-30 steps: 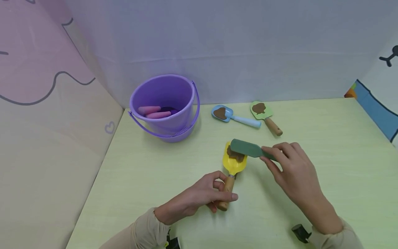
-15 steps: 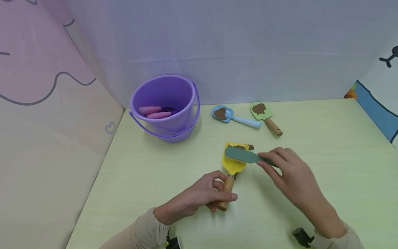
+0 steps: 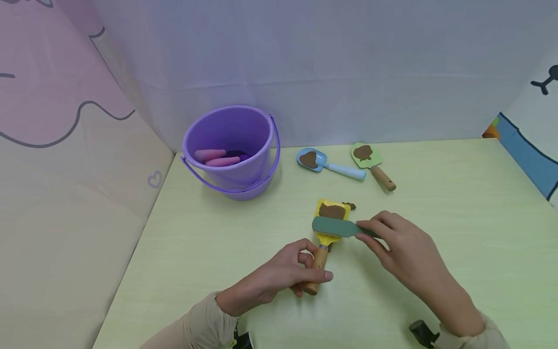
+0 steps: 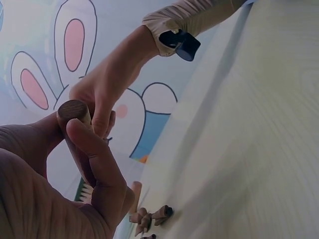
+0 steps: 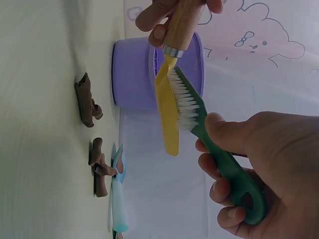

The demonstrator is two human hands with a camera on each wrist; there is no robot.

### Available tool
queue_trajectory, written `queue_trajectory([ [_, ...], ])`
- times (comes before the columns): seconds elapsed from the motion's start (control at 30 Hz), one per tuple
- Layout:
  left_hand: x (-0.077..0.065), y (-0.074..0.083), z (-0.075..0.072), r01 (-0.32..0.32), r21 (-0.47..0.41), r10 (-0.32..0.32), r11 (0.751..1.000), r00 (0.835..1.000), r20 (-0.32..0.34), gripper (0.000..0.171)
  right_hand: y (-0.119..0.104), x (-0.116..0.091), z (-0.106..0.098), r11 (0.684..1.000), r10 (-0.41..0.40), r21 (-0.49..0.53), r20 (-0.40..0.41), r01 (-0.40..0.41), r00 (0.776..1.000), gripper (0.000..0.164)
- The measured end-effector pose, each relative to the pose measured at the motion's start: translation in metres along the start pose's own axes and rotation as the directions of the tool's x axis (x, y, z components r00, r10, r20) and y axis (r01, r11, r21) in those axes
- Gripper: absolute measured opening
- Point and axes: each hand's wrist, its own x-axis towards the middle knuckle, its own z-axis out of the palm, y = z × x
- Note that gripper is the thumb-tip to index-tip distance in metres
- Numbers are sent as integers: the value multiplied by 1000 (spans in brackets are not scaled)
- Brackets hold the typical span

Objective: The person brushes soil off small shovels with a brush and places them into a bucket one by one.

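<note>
A green plastic brush (image 3: 333, 226), pinched by the right grip (image 3: 401, 249), has slid toward the desk's (image 3: 183, 242) near edge, seemingly mid-stroke; the left grip (image 3: 294, 266) clamps a wooden-handled yellow trowel (image 5: 167, 102).

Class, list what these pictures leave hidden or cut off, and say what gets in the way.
Head view: the near wall of the purple bucket hides what the pink pieces rest on.
Head view: the green brush covers part of the yellow shovel.
Left wrist view: the left hand hides most of the green brush.
Right wrist view: the top edge cuts off part of the left hand.
</note>
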Motion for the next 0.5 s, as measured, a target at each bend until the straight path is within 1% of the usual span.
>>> queue_trajectory([
  [0.2, -1, 0, 1, -13, -3, 13, 1000, 1000, -4, 38, 2, 1, 2, 999, 4, -45, -41, -6, 999, 67],
  [0.5, -2, 1, 1, -16, -2, 16, 1000, 1000, 7, 38, 4, 2, 3, 999, -10, -52, -82, 6, 997, 66],
])
